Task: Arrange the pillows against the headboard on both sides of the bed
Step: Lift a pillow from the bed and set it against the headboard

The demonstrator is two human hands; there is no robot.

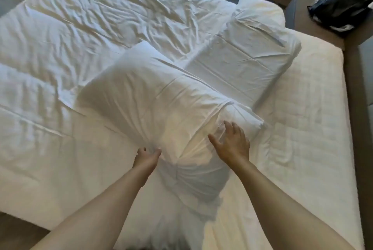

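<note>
Gripping near pillow (153, 96) edge, left hand (146, 157), right hand (232, 144) atop

Head view, steeply down over bed (302, 108)

I saw matt white cotton-like pillows (153, 96), creased, duvet (84, 27) cloth rumpled, mattress cover (306, 108) quilted, black bag (341, 11) glossy plastic.

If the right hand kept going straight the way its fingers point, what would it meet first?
The right hand, fingers spread, already lies at the open end of the near white rumpled pillow. Going on, it would press into that pillow's stuffing; the second white pillow lies beyond. Depth is uncertain.
</note>
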